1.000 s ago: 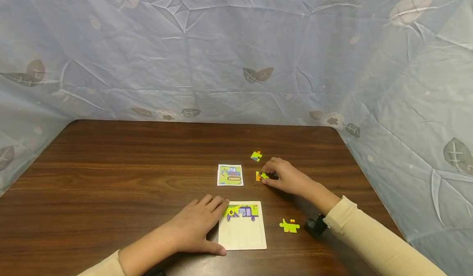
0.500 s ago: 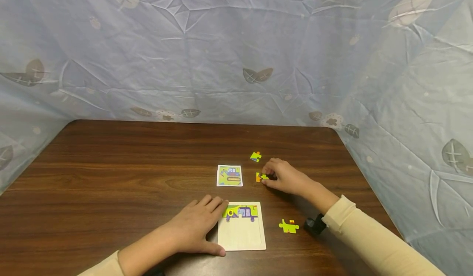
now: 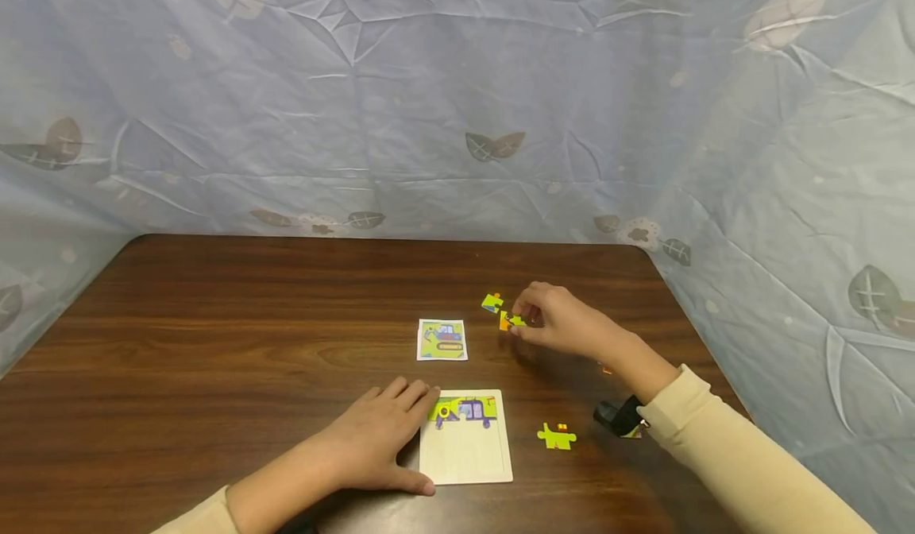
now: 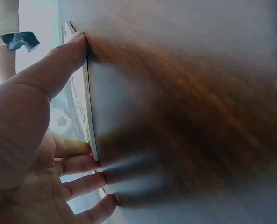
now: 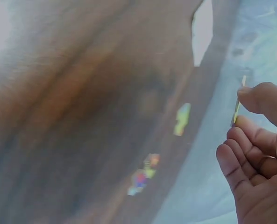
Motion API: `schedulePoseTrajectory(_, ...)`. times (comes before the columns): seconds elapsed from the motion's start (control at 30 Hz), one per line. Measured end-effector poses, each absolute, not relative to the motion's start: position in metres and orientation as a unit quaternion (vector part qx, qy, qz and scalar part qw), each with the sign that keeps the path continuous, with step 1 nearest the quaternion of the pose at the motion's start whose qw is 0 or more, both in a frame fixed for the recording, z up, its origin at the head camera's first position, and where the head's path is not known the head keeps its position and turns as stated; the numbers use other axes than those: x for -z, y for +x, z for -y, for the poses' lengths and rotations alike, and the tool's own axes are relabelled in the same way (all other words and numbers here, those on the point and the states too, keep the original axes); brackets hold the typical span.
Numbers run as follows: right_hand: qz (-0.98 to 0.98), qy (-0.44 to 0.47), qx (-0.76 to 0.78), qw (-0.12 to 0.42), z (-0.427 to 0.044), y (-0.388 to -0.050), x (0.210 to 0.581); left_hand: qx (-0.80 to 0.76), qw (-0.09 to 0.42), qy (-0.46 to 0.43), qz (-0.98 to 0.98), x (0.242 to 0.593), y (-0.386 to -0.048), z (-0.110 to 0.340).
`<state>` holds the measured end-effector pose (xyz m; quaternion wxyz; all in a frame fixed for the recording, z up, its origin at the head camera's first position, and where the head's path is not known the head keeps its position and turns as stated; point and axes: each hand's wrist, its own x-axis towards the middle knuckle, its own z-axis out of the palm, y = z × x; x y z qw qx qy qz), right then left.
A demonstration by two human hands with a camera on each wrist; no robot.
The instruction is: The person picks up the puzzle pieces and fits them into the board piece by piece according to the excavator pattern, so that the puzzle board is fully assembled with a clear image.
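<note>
My left hand [image 3: 372, 443] rests along the left side of the pale puzzle board [image 3: 466, 458], thumb at the near corner and fingers at the far one. In the left wrist view, the left fingers [image 4: 84, 184] are spread and mostly straight against the board's edge. A row of green and purple pieces [image 3: 469, 411] fills the board's far part. My right hand [image 3: 561, 319] pinches a green and orange puzzle piece [image 3: 505, 322] between thumb and fingers. That piece [image 5: 238, 103] is raised off the table in the right wrist view.
A small picture card [image 3: 442, 340] lies beyond the board. One loose puzzle piece [image 3: 492, 303] is near the right hand, and a yellow-green one [image 3: 557, 437] lies right of the board. More colourful pieces [image 3: 632, 433] are partly hidden by the right forearm. Draped cloth [image 3: 429, 105] surrounds the table.
The right hand has lifted the puzzle piece and moved it slightly away from me, towards the far loose piece. My left hand stays at the board's edge.
</note>
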<state>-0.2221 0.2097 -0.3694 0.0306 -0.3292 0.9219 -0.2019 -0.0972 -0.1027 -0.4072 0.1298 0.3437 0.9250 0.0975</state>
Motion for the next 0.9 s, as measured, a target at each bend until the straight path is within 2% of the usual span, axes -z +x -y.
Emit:
schedulePoseTrajectory(0.33,-0.918,-0.332,0.215,0.021,-0.206,-0.217,0.339,-0.099,0.121,0.349,-0.924,0.408,-0.097,0.104)
schedulePoseTrajectory(0.67,-0.921,-0.326,0.212,0.021,-0.205,-0.214,0.336,-0.102,0.127,0.345,-0.925,0.408,-0.097,0.104)
schedulePoseTrajectory(0.9,-0.912,-0.355,0.204,0.029,-0.197,-0.203,0.341,-0.101,0.129,0.344,-0.924,0.407,-0.097,0.104)
